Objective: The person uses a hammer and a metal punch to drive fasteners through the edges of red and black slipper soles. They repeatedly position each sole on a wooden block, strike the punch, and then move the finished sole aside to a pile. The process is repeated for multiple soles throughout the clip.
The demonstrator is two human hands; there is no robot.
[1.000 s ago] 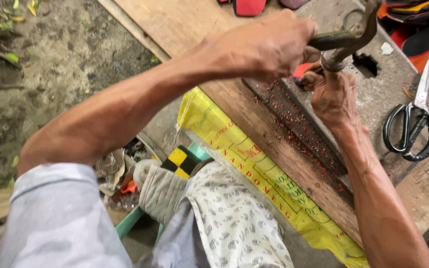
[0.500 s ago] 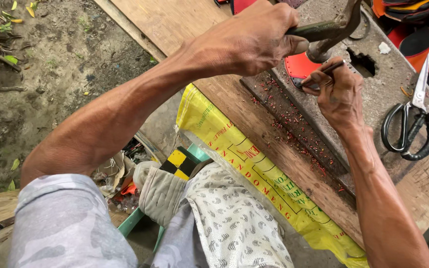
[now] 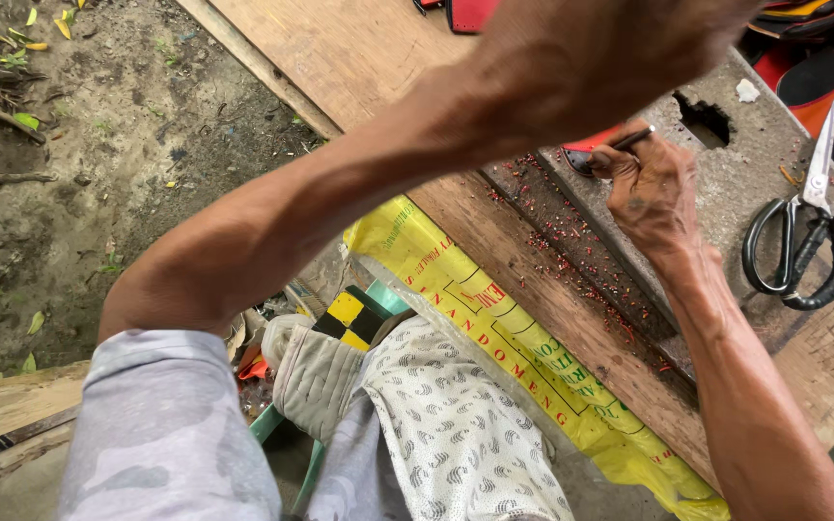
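Right hand, upper right, pinches a thin metal tool against a red piece on the grey surface. Left hand, top centre: grip hidden. Yellow printed package crosses lower centre; scissors at right edge.

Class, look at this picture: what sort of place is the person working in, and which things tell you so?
Probably an outdoor, makeshift workshop: a rough wooden plank bench beside bare dirt ground, black-handled scissors on a grey slab, red shavings scattered about.
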